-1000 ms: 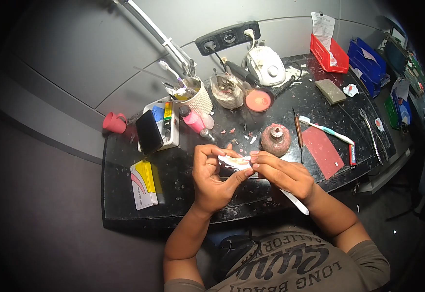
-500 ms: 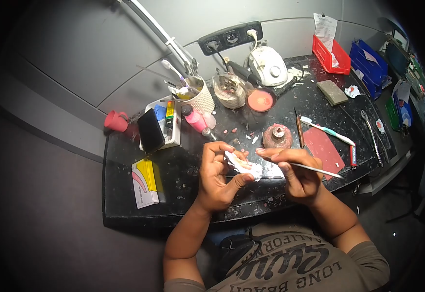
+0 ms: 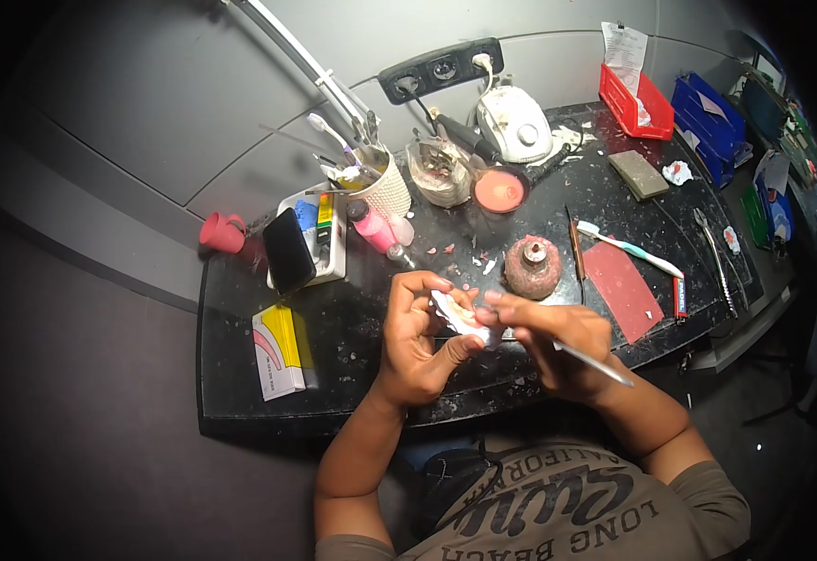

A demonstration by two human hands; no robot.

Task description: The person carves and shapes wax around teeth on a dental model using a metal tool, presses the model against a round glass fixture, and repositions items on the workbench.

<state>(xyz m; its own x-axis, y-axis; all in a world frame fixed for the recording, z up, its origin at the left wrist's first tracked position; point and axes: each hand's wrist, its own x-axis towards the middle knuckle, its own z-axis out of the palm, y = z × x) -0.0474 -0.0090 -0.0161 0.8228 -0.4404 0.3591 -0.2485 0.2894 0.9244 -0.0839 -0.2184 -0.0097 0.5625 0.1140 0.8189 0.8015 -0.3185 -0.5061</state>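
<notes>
My left hand [image 3: 416, 344] is closed around a white plaster dental cast [image 3: 461, 316] with a pinkish-yellow inner part, tilted above the front of the bench. My right hand [image 3: 565, 338] grips a thin metal dental tool [image 3: 603, 366], whose flat end sticks out behind the palm toward the lower right. Its other end is hidden by my fingers. The right fingertips reach to the right side of the cast; whether they touch it I cannot tell. Just beyond the hands stands a pink-crusted spirit burner [image 3: 532, 269].
A pink wax sheet [image 3: 625, 294], toothbrush [image 3: 631, 249] and brown-handled tool [image 3: 576, 252] lie to the right. Behind are a pink bowl [image 3: 500, 191], white control unit [image 3: 515, 124] and woven tool cup [image 3: 388, 194]. A phone [image 3: 290, 251] and yellow-white box [image 3: 279, 351] are left.
My right hand has moved slightly left toward the cast and turned, so the tool's rear end now points more downward. The left hand and cast stay nearly still.
</notes>
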